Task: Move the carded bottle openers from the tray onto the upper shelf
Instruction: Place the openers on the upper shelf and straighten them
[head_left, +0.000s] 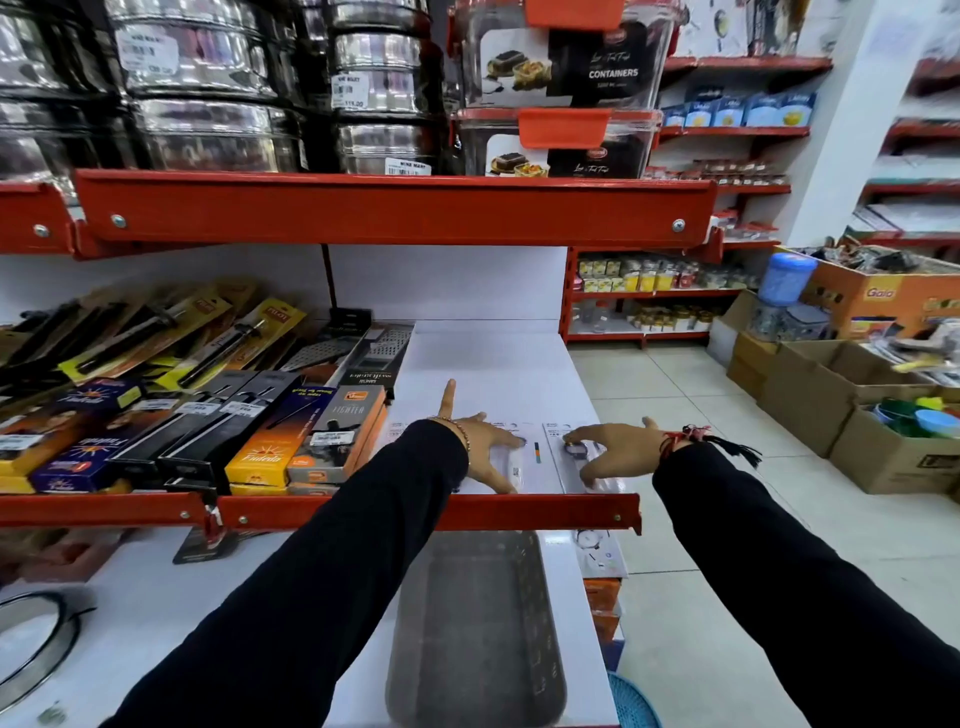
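Note:
Two white-carded bottle openers lie side by side near the front of the white upper shelf (493, 364). My left hand (483, 447) rests flat on the left card (525, 460), fingers spread, index finger pointing away. Spread over the right card (567, 470) is my right hand (613, 449), with a fingertip on the opener's dark head (575, 448). Neither hand closes around a card. The grey perforated tray (478, 623) sits on the lower shelf beneath my arms, and I see nothing inside it. Another carded item (597, 553) lies just right of the tray.
Boxed lighters and carded kitchen tools (291, 431) fill the left of the upper shelf. Its red front lip (571, 510) runs under my wrists. A higher shelf (395, 208) holds steel tins and containers. Cardboard boxes (841, 395) stand on the floor at right.

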